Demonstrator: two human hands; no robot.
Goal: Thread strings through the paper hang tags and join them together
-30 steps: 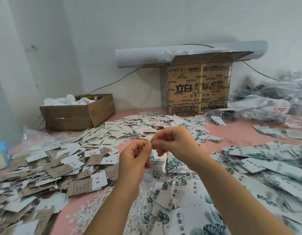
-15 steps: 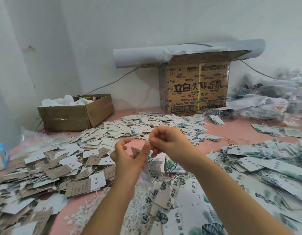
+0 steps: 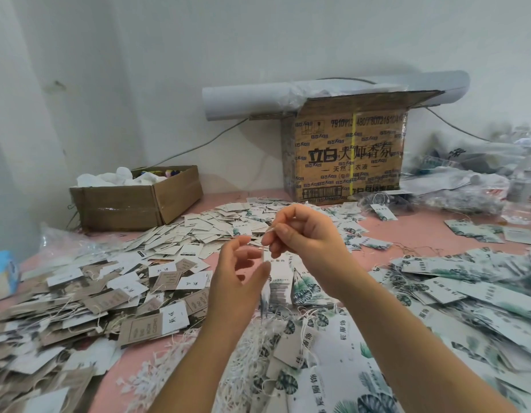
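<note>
Your right hand (image 3: 306, 236) pinches the thin white string (image 3: 269, 230) so the white paper tag (image 3: 278, 271) dangles; your left hand (image 3: 237, 275) hovers spread beside.

Pale wall (image 3: 258, 40), seemingly pink tabletop (image 3: 422, 229).

Printed carton (image 3: 347, 156), paper roll (image 3: 246, 99), perhaps bags (image 3: 467, 189).

The string (image 3: 269, 231) pinched in the right hand (image 3: 306, 236) is too thin and blurred to follow, the left hand (image 3: 237, 278) hides part of the hang tag (image 3: 277, 269), and the blue object (image 3: 2, 272) is cut off by the left edge.
</note>
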